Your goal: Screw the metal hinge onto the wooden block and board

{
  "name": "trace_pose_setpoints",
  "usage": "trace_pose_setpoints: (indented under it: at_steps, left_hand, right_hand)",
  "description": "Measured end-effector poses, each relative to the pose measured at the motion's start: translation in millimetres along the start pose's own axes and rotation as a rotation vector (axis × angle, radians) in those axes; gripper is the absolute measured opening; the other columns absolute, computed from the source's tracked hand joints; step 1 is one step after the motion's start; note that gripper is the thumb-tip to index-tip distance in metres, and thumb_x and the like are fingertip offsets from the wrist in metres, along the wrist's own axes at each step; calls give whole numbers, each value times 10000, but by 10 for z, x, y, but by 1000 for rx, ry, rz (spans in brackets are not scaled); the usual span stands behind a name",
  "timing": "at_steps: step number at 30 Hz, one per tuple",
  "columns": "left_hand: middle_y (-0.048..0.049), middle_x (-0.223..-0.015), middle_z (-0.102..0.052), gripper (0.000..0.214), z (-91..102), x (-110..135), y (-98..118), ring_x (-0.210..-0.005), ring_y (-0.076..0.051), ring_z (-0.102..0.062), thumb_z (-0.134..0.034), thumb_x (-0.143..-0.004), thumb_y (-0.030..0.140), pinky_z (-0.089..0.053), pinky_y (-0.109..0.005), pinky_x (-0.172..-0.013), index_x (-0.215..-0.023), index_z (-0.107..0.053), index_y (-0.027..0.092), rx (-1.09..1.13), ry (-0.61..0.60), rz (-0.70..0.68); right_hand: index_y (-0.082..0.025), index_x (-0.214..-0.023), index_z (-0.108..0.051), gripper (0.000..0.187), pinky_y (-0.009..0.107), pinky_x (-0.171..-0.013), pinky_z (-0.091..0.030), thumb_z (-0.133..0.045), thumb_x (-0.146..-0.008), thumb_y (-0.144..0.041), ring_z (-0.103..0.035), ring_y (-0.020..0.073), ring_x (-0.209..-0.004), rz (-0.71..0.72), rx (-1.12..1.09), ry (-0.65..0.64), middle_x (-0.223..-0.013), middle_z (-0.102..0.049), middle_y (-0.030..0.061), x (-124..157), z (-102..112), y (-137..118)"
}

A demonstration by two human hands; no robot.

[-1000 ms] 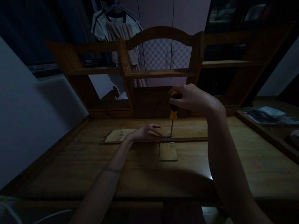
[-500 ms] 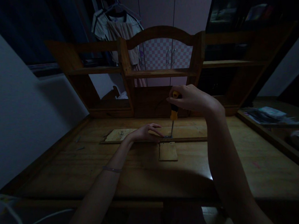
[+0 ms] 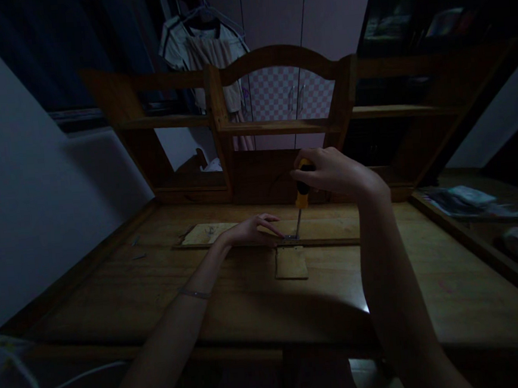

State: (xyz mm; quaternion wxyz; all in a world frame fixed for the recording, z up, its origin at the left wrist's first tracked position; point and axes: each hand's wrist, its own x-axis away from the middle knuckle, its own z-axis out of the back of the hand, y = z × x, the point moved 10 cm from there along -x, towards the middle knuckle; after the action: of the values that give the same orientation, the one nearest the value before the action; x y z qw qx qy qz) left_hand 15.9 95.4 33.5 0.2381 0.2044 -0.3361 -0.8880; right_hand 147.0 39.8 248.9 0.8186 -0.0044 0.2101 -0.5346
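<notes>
My right hand (image 3: 331, 171) is wrapped round the yellow and black handle of a screwdriver (image 3: 301, 198), held nearly upright. Its tip rests on a small metal fitting (image 3: 293, 237) at the near edge of a long thin wooden board (image 3: 328, 227) lying on the desk. My left hand (image 3: 253, 230) lies on that board just left of the tip, fingers stretched out flat and pressing down. A small square wooden piece (image 3: 290, 262) sits against the board right below the fitting.
The wooden desk (image 3: 231, 298) carries a shelf unit (image 3: 280, 120) at its back. Clothes (image 3: 205, 49) hang behind it. Papers and bags (image 3: 470, 198) lie on a side surface at right. White cables (image 3: 26, 379) run at lower left. The room is dim.
Almost nothing has moved. My right hand has shifted its grip very slightly on the screwdriver handle; my left hand stays put on the board.
</notes>
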Motion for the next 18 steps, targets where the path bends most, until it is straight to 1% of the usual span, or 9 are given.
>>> trace_pose_setpoints:
  at_steps: [4,7,11,13,16,18]
  left_hand:
    - [-70,-1504,-534,355,3,7,4,-1360,-256,-542,-873,-788,349,-437,-413,-1124,-1134,-798,327,-1,-6,5]
    - [-70,-1507,-534,357,3,7,3,-1364,-264,-541,-872,-785,377,-431,-414,-1133,-1132,-801,326,-9,-12,11]
    - [-88,-1498,-539,346,2,1,-11,-1351,-269,-554,-865,-794,384,-442,-417,-1121,-1128,-804,314,-1,-6,3]
    - [-88,-1497,-537,349,-5,0,-18,-1351,-264,-554,-865,-795,383,-445,-410,-1116,-1132,-802,314,-5,-8,-3]
    - [-75,-1502,-533,359,-7,0,-20,-1359,-261,-546,-865,-795,390,-430,-397,-1131,-1141,-798,324,-28,-11,-4]
    - [-73,-1502,-531,358,-4,2,-18,-1369,-261,-537,-863,-798,392,-424,-389,-1134,-1144,-798,324,-36,-12,1]
  right_hand:
    - [-172,-1012,-740,365,343,-720,-473,-538,-920,-462,-684,246,-799,-9,-5,1,-857,-746,105,-7,9,13]
    - [-166,-1000,-759,346,343,-739,-477,-520,-909,-399,-688,245,-820,15,-13,23,-905,-757,110,-12,32,-13]
    - [-153,-1051,-760,337,336,-752,-474,-528,-897,-343,-687,242,-837,31,-11,52,-940,-758,117,-9,51,-37]
    - [-158,-1051,-749,334,334,-754,-465,-538,-913,-376,-680,247,-856,42,5,46,-936,-753,118,-10,40,-46]
    - [-176,-1048,-717,405,338,-747,-452,-526,-940,-516,-666,250,-852,38,4,17,-930,-741,112,-21,0,-24]
    - [-185,-1062,-701,412,337,-742,-446,-517,-940,-533,-659,247,-848,32,-8,10,-935,-734,102,-31,-17,-2]
